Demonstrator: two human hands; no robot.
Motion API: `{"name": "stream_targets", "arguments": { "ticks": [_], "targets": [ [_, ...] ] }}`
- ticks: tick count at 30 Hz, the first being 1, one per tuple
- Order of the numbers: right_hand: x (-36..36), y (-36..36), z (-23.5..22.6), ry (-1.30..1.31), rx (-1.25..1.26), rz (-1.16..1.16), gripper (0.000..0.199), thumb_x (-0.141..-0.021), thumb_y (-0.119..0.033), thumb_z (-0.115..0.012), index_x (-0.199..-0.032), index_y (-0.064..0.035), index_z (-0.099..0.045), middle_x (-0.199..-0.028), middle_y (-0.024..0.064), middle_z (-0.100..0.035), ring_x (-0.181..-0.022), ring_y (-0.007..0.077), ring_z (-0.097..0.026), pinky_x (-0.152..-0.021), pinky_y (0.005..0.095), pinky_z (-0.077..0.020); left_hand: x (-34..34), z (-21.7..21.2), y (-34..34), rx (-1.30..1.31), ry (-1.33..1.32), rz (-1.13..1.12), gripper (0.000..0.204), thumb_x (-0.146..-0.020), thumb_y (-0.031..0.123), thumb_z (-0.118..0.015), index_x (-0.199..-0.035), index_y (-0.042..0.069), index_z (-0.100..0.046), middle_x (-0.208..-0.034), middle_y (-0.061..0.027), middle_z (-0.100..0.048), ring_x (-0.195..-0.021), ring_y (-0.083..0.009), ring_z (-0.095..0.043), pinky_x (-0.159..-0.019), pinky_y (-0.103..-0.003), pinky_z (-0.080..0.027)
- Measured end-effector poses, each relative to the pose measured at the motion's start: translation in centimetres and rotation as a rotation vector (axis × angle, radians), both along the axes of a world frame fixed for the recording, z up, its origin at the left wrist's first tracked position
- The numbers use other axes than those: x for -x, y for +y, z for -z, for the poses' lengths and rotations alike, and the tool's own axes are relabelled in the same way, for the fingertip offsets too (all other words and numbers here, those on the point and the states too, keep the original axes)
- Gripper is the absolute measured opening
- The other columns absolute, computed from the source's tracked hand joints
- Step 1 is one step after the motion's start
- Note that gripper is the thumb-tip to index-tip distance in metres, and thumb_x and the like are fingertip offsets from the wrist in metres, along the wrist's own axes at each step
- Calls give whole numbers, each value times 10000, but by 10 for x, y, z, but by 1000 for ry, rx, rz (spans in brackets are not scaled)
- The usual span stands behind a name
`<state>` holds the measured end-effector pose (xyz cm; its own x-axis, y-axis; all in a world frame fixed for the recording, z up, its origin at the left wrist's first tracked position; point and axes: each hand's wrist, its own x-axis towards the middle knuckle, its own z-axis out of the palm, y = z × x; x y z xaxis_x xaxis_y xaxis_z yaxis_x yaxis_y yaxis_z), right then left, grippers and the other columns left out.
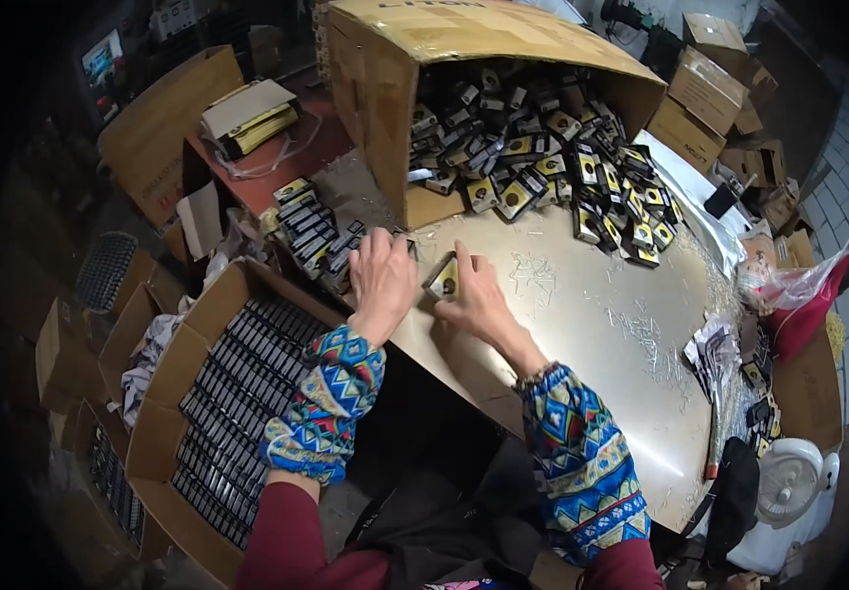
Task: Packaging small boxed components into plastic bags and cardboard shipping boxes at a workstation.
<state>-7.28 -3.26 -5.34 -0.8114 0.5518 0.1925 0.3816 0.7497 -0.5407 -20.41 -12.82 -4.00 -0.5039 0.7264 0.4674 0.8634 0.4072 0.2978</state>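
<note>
My right hand point(484, 303) grips a small black and yellow box point(443, 278) between thumb and fingers, just above the pale metal tabletop point(562, 324). Beside it on the left, my left hand point(382, 282) is curled downward at the end of a group of similar small boxes point(314, 231) set in rows. Its fingertips point away from me, and what they hold, if anything, is hidden. Patterned blue sleeve covers wrap both forearms. A large carton point(370, 108) lies on its side at the back, with a heap of small boxes point(543, 162) spilling out of it.
Thin clear slivers point(641, 334) are scattered over the tabletop. Below my left arm stands an open carton point(161, 433) filled with rows of small dark boxes point(247, 393). A white fan point(788, 482) is at the lower right. More cartons point(705, 98) are stacked at the back right.
</note>
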Motion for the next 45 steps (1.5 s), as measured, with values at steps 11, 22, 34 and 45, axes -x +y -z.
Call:
{"name": "stream_targets", "arguments": {
  "ticks": [11, 22, 34, 45],
  "targets": [
    [-101, 92, 32, -80, -419, 223, 443, -991, -293, -459, -1284, 39, -472, -1402, 223, -455, -1353, 364, -374, -1120, 530, -269, -35, -46, 157, 142, -50, 253, 314, -916, 273, -561, -1092, 14, -539, -1135, -200, -544, -993, -408, -626, -807, -528, -507],
    [-294, 73, 37, -237, -420, 355, 432, -966, -291, -509, -1334, -65, -497, -1416, 127, -472, -1301, 418, -393, -1070, 521, -322, -37, -48, 176, 285, 521, 135, 162, -817, 100, -592, -762, 140, -739, -795, -64, -711, -765, -226, -708, -601, -333, -550],
    [-320, 5, 12, -122, -273, 358, 314, -903, -160, -607, -1194, -44, -587, -1332, 182, -522, -1261, 385, -438, -1016, 454, -408, -145, 2, 21, 34, 351, 627, 228, -772, 169, -673, -900, 20, -559, -1066, -177, -567, -998, -325, -586, -762, -460, -527],
    [-341, 3, 39, -149, -215, 603, 499, -988, -306, -468, -1379, 2, -428, -1438, 270, -387, -1351, 414, -351, -1131, 528, -235, -154, 9, 21, 123, -35, 603, 404, -903, 286, -568, -1186, 22, -454, -996, -198, -564, -870, -385, -585, -766, -457, -501]
  ]
}}
